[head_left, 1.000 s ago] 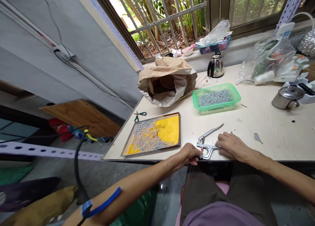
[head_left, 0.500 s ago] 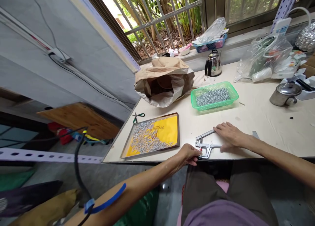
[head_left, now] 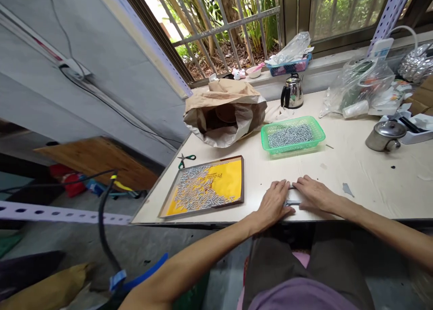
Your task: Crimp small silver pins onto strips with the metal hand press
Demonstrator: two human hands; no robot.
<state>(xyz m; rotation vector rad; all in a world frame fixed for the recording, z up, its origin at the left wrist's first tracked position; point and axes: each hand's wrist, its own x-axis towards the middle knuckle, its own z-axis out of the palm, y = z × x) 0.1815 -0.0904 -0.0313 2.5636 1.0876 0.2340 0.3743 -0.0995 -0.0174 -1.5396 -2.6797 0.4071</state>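
A silver pair of snap-fastener pliers (head_left: 293,202) lies near the front edge of the table, mostly covered by both hands. My left hand (head_left: 274,202) is wrapped over the pliers' head, hiding the jaws and spring. My right hand (head_left: 314,193) is closed round the handle ends from the other side. To the left is a shallow tray (head_left: 242,179) with a yellow lining and many small silver metal pieces. A green plastic basket (head_left: 291,150) beyond my hands holds more such pieces.
Green-handled scissors (head_left: 186,159) lie behind the tray. An open brown paper bag (head_left: 225,93) stands at the back left, a metal kettle (head_left: 292,93) near the window. A lidded metal cup (head_left: 385,136) sits at right. A black cable (head_left: 104,215) hangs at left.
My left hand has moved from pinching at the pliers' jaw tip to lying over the whole head. My right hand stays on the handles.
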